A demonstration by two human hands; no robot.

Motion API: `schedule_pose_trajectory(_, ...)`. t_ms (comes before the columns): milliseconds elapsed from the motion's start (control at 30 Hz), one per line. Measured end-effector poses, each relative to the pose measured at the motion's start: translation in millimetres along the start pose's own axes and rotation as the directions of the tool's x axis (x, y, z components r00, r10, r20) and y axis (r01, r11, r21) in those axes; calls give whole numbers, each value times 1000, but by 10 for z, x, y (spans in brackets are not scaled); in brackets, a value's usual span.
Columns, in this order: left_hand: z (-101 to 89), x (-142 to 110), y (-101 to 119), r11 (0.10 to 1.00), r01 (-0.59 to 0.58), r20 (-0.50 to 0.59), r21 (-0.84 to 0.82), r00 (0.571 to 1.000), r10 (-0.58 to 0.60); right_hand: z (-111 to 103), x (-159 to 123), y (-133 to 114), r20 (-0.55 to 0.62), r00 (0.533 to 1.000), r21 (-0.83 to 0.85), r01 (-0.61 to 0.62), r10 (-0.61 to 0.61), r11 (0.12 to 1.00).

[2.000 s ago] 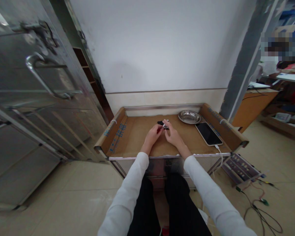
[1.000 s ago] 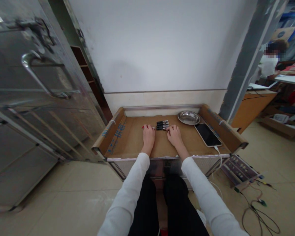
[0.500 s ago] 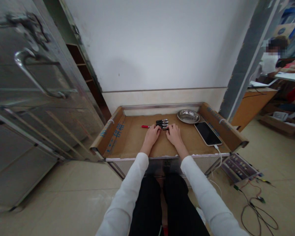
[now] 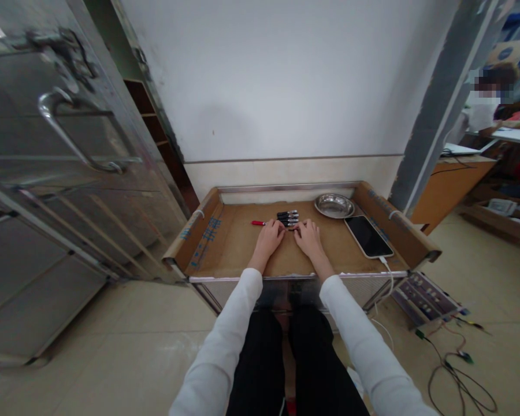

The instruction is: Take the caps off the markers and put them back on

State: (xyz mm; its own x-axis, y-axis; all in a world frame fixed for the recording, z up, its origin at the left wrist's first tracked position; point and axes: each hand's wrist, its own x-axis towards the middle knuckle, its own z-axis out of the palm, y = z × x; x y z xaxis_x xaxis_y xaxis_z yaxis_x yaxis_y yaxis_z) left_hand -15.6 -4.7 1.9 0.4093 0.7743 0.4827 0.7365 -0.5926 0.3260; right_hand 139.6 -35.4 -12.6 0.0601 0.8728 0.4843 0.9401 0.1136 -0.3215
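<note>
My left hand (image 4: 270,238) and my right hand (image 4: 308,236) are close together over the cardboard-lined tray table (image 4: 229,248). Their fingers are closed in a pinch on opposite ends of a small dark stick-like piece (image 4: 291,230), mostly covered by the fingertips. Just beyond them lies a row of several short black and silver pieces (image 4: 288,216), side by side and too small to name. A red-handled tool (image 4: 257,223) rests by my left hand, its other end hidden behind the fingers.
At the right of the table are a round metal dish (image 4: 334,206) and a phone (image 4: 368,236) on a white charging cable (image 4: 390,277). A metal door (image 4: 69,173) stands left. An electrical box (image 4: 429,300) and loose leads lie on the floor at right, with a person (image 4: 481,112) beyond.
The dark piece and both hands sit slightly nearer to me, a little further from the row. The whole view has shifted slightly right.
</note>
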Motion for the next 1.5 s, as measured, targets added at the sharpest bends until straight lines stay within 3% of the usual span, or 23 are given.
schedule_pose_trajectory(500,14,8,-26,999,-39,3,-34,999,39,-25,2,-8,-5,998,34,69,-69,997)
schedule_pose_trajectory(700,-24,10,-1,987,-78,25,-138,996,82,-41,23,-2,-12,993,133,120,-120,984)
schedule_pose_trajectory(967,-38,-17,16,982,-101,-48,-160,994,94,-24,52,16,10,973,369,212,-232,905)
schedule_pose_trajectory(1133,-37,-11,22,992,-61,-103,-106,993,50,-74,49,0,-20,981,359,187,-192,915)
schedule_pose_trajectory(1300,-24,-7,14,995,-94,14,-30,995,94,-136,29,-13,-100,994,281,68,-41,957)
schedule_pose_trajectory(1500,-55,-23,30,995,-76,89,66,994,70,-147,26,-2,-89,995,164,-32,47,986)
